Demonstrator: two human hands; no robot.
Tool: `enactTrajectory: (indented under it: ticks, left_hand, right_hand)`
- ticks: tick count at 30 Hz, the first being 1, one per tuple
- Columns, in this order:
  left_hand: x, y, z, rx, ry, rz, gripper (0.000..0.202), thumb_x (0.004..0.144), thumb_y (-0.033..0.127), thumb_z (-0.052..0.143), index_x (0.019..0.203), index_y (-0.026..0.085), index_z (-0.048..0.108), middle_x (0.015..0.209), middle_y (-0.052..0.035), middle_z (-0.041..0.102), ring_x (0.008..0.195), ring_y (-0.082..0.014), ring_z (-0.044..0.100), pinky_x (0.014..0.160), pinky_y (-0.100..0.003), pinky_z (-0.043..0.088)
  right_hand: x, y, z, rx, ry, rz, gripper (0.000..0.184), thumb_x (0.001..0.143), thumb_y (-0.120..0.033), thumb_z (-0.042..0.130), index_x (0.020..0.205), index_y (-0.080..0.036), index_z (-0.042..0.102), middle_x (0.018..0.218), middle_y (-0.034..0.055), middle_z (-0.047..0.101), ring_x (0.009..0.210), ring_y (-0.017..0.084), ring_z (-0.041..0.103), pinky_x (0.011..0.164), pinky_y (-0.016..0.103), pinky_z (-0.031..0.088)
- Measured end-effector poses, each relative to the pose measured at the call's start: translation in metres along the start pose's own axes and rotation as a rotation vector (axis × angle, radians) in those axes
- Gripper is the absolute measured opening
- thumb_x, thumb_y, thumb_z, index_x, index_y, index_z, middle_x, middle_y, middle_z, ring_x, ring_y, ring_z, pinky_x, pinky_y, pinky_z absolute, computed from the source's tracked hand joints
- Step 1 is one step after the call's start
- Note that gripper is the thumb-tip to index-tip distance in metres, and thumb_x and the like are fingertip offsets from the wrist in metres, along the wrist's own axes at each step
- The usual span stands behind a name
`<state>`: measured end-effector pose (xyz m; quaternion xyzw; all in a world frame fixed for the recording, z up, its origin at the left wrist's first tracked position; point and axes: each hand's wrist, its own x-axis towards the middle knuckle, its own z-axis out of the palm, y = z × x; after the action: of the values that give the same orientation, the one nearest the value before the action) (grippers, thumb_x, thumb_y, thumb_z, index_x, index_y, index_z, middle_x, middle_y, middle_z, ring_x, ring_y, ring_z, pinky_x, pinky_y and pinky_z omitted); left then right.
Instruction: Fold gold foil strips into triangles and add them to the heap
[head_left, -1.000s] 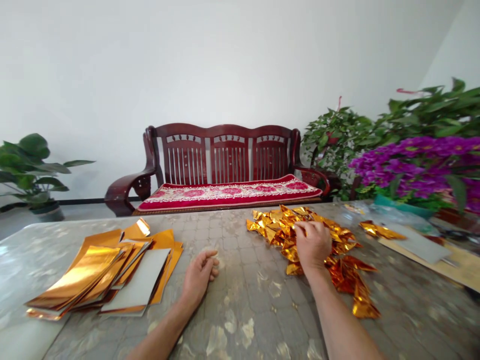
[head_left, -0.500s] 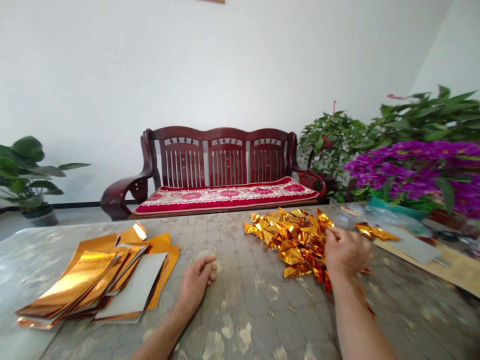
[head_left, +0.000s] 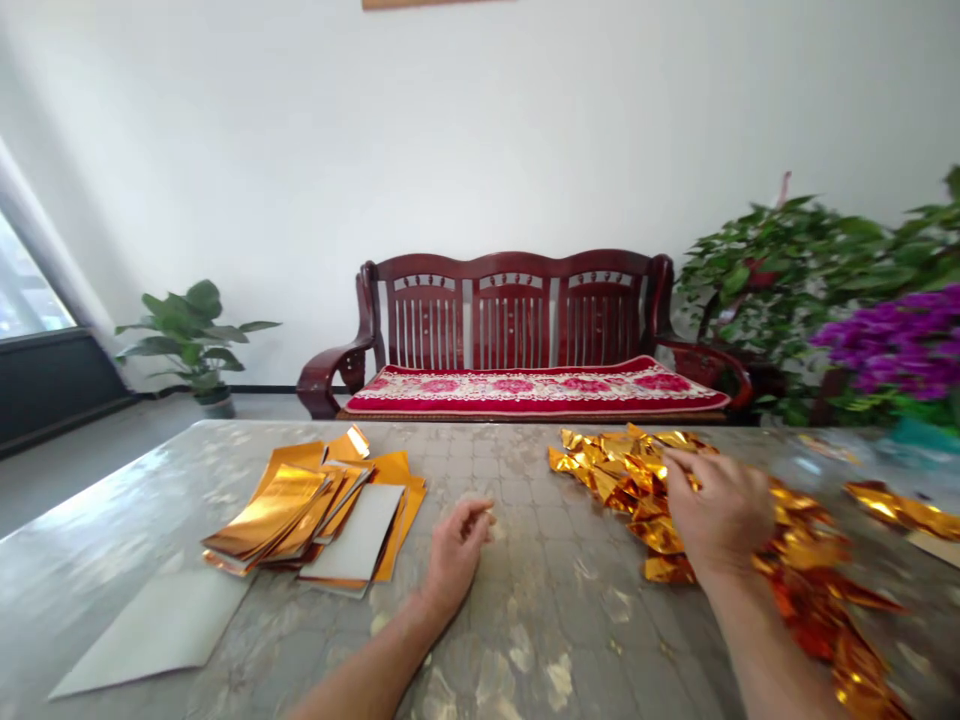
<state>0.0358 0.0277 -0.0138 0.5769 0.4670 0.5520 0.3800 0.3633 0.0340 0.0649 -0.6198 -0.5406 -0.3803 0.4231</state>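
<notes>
My left hand (head_left: 459, 545) rests on the table just right of a stack of gold foil paper sheets (head_left: 274, 515); its fingers are loosely curled and I see nothing in them. A grey-white sheet side (head_left: 356, 535) faces up on that stack. Over a heap of folded gold foil pieces (head_left: 622, 470) is my right hand (head_left: 720, 505), its fingers bent together. Gold foil shows by the fingertips, but whether they grip a piece is hidden. More folded foil (head_left: 814, 595) lies behind and to the right of this wrist.
A pale flat sheet (head_left: 154, 630) lies at the left on the patterned table (head_left: 517, 610). Purple flowers (head_left: 892, 340) and clear plastic (head_left: 825, 455) are at the right. Beyond the table's far edge stands a wooden bench (head_left: 510, 270) with a red patterned cover.
The view has swung left, so everything sits further right in the picture. My right hand stays at the foil heap and my left hand stays near the sheets.
</notes>
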Motion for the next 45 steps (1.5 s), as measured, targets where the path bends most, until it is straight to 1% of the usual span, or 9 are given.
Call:
enactTrajectory:
  ticks: [8, 14, 20, 23, 25, 27, 30, 40, 45]
  left_hand:
    - [0.038, 0.031, -0.043, 0.186, 0.227, 0.043, 0.023, 0.082, 0.032, 0.061, 0.097, 0.017, 0.071, 0.086, -0.0056, 0.073, 0.076, -0.0184, 0.066, 0.075, -0.030, 0.052]
    - [0.073, 0.056, -0.132, 0.676, 0.406, 0.024, 0.026, 0.087, 0.025, 0.051, 0.103, 0.019, 0.070, 0.095, -0.0071, 0.074, 0.089, -0.0225, 0.067, 0.083, -0.033, 0.049]
    - [0.067, 0.067, -0.222, 1.242, 0.339, -0.172, 0.029, 0.081, 0.016, 0.052, 0.104, 0.016, 0.070, 0.109, -0.0150, 0.069, 0.103, -0.0307, 0.064, 0.087, -0.038, 0.047]
    - [0.045, 0.063, -0.223, 1.240, 0.256, -0.022, 0.029, 0.086, 0.019, 0.047, 0.105, 0.020, 0.069, 0.115, -0.0110, 0.067, 0.102, -0.0269, 0.063, 0.087, -0.035, 0.047]
    - [0.031, 0.057, -0.209, 1.150, 0.007, 0.042, 0.023, 0.087, 0.022, 0.050, 0.097, 0.021, 0.071, 0.105, -0.0073, 0.069, 0.096, -0.0231, 0.065, 0.086, -0.031, 0.047]
    - [0.020, 0.050, -0.193, 1.097, -0.179, 0.035, 0.021, 0.081, 0.020, 0.059, 0.097, 0.023, 0.073, 0.106, -0.0066, 0.070, 0.098, -0.0233, 0.065, 0.088, -0.031, 0.046]
    - [0.015, 0.040, -0.179, 1.133, -0.284, -0.046, 0.027, 0.072, 0.020, 0.070, 0.098, 0.026, 0.074, 0.109, -0.0068, 0.071, 0.100, -0.0270, 0.066, 0.086, -0.033, 0.045]
    - [0.015, 0.031, -0.181, 1.194, -0.331, -0.053, 0.012, 0.073, 0.017, 0.061, 0.075, 0.023, 0.071, 0.088, -0.0077, 0.073, 0.084, -0.0250, 0.066, 0.070, -0.030, 0.039]
    - [0.021, 0.037, -0.202, 1.156, -0.125, -0.046, 0.022, 0.085, 0.030, 0.051, 0.076, 0.022, 0.070, 0.082, -0.0052, 0.073, 0.076, -0.0204, 0.065, 0.064, -0.027, 0.037]
  right_hand:
    - [-0.064, -0.102, 0.021, 0.503, -0.360, -0.320, 0.019, 0.091, -0.021, 0.054, 0.083, -0.023, 0.072, 0.075, 0.0032, 0.065, 0.077, 0.019, 0.059, 0.074, 0.030, 0.043]
    - [-0.086, -0.108, 0.022, 0.647, -0.542, -0.342, 0.018, 0.090, -0.020, 0.053, 0.085, -0.023, 0.070, 0.078, 0.0023, 0.066, 0.077, 0.017, 0.064, 0.070, 0.027, 0.047]
    - [-0.088, -0.106, 0.024, 0.627, -0.609, -0.303, 0.017, 0.090, -0.022, 0.054, 0.084, -0.024, 0.070, 0.080, 0.0018, 0.067, 0.078, 0.017, 0.065, 0.069, 0.027, 0.048]
    - [-0.089, -0.108, 0.025, 0.631, -0.634, -0.304, 0.018, 0.090, -0.023, 0.054, 0.083, -0.025, 0.071, 0.079, 0.0015, 0.067, 0.076, 0.017, 0.065, 0.068, 0.026, 0.048]
    - [-0.089, -0.109, 0.025, 0.639, -0.649, -0.307, 0.019, 0.089, -0.023, 0.054, 0.082, -0.025, 0.071, 0.079, 0.0011, 0.066, 0.076, 0.016, 0.065, 0.068, 0.026, 0.048]
    - [-0.088, -0.110, 0.025, 0.646, -0.657, -0.305, 0.019, 0.088, -0.023, 0.054, 0.081, -0.025, 0.071, 0.078, 0.0009, 0.066, 0.075, 0.016, 0.065, 0.067, 0.025, 0.048]
    - [-0.088, -0.109, 0.024, 0.651, -0.667, -0.300, 0.019, 0.088, -0.023, 0.054, 0.082, -0.026, 0.072, 0.078, 0.0007, 0.067, 0.074, 0.016, 0.066, 0.067, 0.025, 0.048]
    - [-0.087, -0.109, 0.024, 0.625, -0.721, -0.307, 0.021, 0.089, -0.023, 0.052, 0.080, -0.026, 0.071, 0.079, 0.0009, 0.067, 0.076, 0.017, 0.066, 0.066, 0.026, 0.047]
    - [-0.090, -0.107, 0.027, 0.639, -0.717, -0.297, 0.020, 0.088, -0.023, 0.053, 0.080, -0.026, 0.072, 0.080, 0.0004, 0.067, 0.075, 0.016, 0.065, 0.067, 0.026, 0.047]
